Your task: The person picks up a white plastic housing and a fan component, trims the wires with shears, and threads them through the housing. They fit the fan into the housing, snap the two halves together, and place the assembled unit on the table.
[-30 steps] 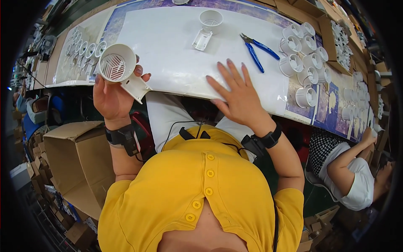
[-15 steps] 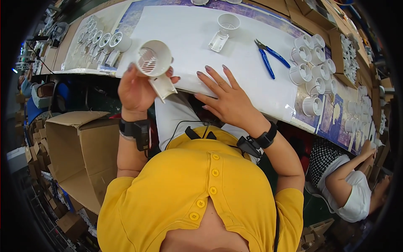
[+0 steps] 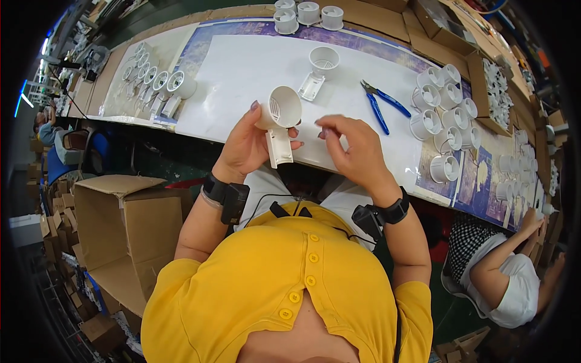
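Observation:
My left hand grips a white plastic fan housing, a round cup with a grille and a flat handle pointing down toward me. My right hand hovers just to its right over the white sheet, fingers pinched together near the housing's rim; whether something small sits between them I cannot tell. A second white housing lies on the sheet further away. Blue-handled pliers rest on the sheet to the right.
Several white housings are grouped at the right, a row of others at the left, more at the far edge. An open cardboard box stands at my lower left. Another person sits at the right.
My left hand has brought the housing from the left to the middle and turned it upright. My right hand has lifted off the sheet and closed its fingers beside the housing.

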